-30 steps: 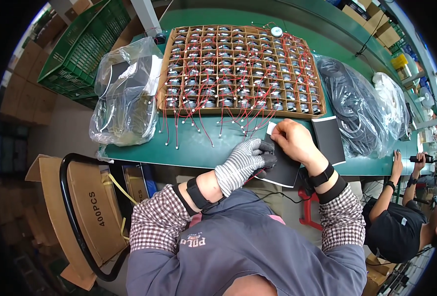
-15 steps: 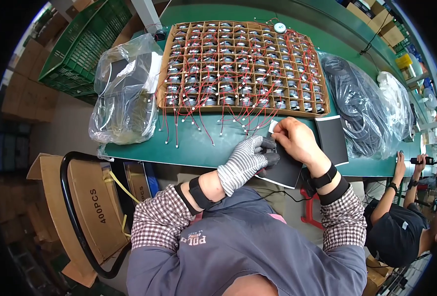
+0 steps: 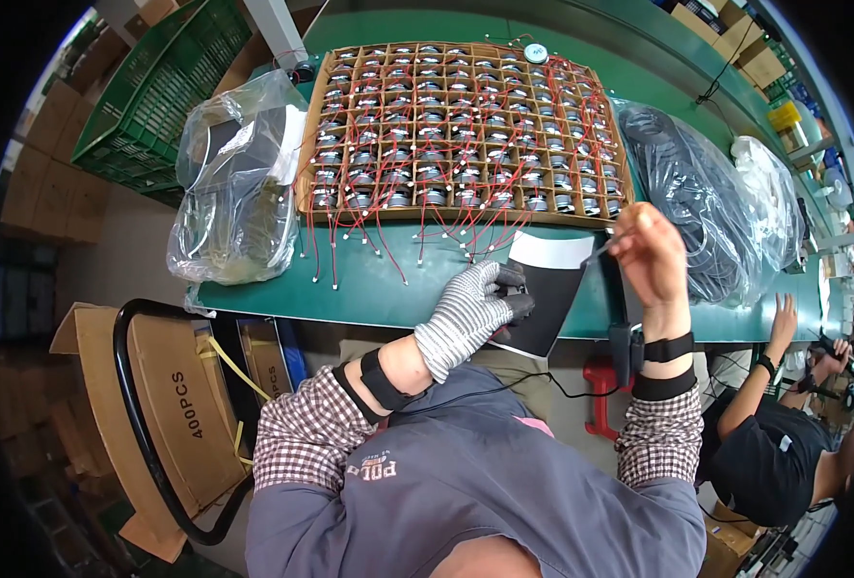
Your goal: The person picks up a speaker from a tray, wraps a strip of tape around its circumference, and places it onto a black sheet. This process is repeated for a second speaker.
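A black sheet (image 3: 549, 299) with a white band along its far end lies over the near edge of the green table. My left hand (image 3: 470, 318), in a striped glove with dark fingertips, grips the sheet's left side between thumb and fingers. My bare right hand (image 3: 651, 255) is raised to the right of the sheet, apart from it. Its thumb and fingertips are pinched on a thin dark strip (image 3: 597, 254), too small to make out well. Another dark sheet (image 3: 614, 294) lies partly hidden behind my right hand and wrist.
A divided cardboard tray (image 3: 388, 214) full of round speakers with red wires stands beyond my hands. Clear plastic bags flank it: one with black sheets (image 3: 239, 193), one with black rings (image 3: 682, 207). A cardboard box (image 3: 172, 385) stands at left; a co-worker (image 3: 769, 438) at right.
My right hand has moved right and up, away from the sheet, with a thin dark strip in its fingers. A wide white band now shows on the sheet. My left hand keeps its grip.
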`<act>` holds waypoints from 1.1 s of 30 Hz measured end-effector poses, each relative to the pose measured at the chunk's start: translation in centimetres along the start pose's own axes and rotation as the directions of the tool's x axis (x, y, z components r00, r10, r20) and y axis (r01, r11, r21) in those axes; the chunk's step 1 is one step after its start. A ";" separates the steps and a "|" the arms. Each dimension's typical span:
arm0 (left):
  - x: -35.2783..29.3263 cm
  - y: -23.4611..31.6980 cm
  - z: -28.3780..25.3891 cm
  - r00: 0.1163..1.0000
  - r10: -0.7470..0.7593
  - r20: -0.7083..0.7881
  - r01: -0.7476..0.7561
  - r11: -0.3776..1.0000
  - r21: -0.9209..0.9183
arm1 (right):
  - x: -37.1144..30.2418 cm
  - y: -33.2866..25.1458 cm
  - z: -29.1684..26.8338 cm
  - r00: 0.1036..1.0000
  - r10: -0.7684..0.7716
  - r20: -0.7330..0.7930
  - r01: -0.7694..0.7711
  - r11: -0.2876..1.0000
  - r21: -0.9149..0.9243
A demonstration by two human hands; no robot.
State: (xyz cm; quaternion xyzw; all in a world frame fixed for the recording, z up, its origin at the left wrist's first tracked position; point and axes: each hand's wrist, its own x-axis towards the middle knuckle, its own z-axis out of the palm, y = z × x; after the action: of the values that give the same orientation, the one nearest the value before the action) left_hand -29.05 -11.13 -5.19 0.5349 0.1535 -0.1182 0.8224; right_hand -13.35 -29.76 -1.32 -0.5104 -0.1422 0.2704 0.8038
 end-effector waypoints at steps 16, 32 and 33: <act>-0.2 -0.9 -2.0 0.984 0.160 -0.077 -0.177 0.923 -0.341 | -2.6 2.5 5.9 0.885 0.415 0.212 -0.263 0.820 -0.509; -0.4 -2.9 -2.7 0.984 0.129 -0.126 -0.168 0.908 -0.384 | -2.4 4.8 7.3 0.878 0.374 0.297 -0.238 0.882 -0.406; -0.2 -3.4 -3.0 0.978 0.162 -0.131 -0.199 0.913 -0.355 | -2.4 4.8 7.4 0.879 0.378 0.290 -0.244 0.880 -0.408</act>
State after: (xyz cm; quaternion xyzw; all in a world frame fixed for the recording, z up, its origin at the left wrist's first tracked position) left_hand -30.87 -9.78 -9.11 0.3893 0.1633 0.0158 0.9064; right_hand -20.43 -23.99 -2.26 -0.6062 -0.2491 0.4566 0.6016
